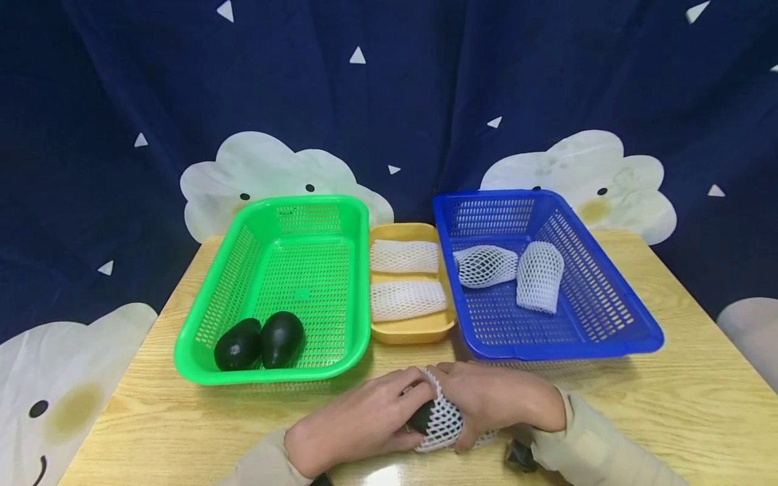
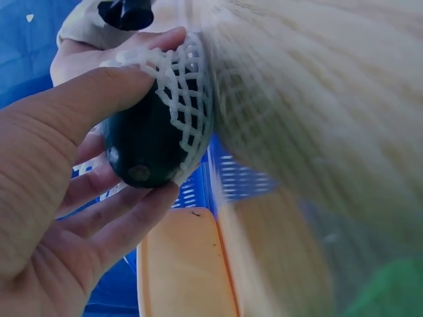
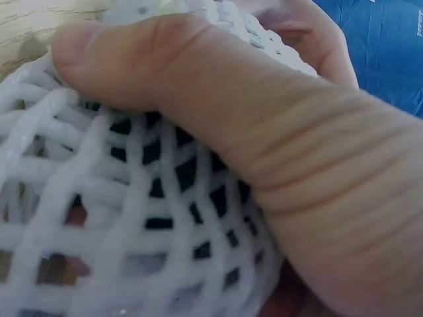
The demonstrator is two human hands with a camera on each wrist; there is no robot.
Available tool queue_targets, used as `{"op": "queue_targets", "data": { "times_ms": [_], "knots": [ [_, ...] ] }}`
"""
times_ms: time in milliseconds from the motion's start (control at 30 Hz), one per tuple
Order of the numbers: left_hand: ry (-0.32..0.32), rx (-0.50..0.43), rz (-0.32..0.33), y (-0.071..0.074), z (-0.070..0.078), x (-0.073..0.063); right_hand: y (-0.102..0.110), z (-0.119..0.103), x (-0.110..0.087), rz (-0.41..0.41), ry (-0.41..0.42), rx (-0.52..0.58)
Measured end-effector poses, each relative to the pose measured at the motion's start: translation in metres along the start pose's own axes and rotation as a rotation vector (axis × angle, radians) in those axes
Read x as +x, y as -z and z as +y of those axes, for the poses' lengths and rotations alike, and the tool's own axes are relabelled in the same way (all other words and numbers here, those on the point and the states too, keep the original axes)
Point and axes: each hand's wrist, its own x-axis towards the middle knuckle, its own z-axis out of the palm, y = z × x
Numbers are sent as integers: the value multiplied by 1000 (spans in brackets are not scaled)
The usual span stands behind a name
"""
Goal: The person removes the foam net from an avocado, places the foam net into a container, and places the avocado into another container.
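Observation:
A dark avocado (image 2: 142, 142) sits partly inside a white foam net sleeve (image 1: 446, 422), low over the front of the table. My left hand (image 1: 371, 415) grips the avocado's bare end and pinches the net's edge with thumb and fingers. On the other side my right hand (image 1: 495, 395) holds the net around the fruit, its thumb (image 3: 165, 63) lying across the mesh in the right wrist view. Two bare avocados (image 1: 282, 339) lie at the near left of the green basket (image 1: 273, 376). Two netted pieces (image 1: 539, 277) lie in the blue basket (image 1: 565, 349).
Between the baskets stands a yellow tray (image 1: 413, 331) with two flat foam net sleeves (image 1: 407, 300). The wooden table (image 1: 146, 412) runs under everything, and a dark blue curtain (image 1: 401, 101) hangs behind. A small black object (image 1: 519, 456) is by the right wrist.

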Motion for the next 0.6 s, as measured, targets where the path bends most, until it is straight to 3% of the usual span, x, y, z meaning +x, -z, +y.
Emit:
{"op": "queue_targets", "data": {
  "times_ms": [267,600],
  "knots": [
    [14,1,-15,1,1,0,0,3,2,-6,44,29],
    [30,2,19,0,2,0,0,5,4,-19,58,56]
  ]
}}
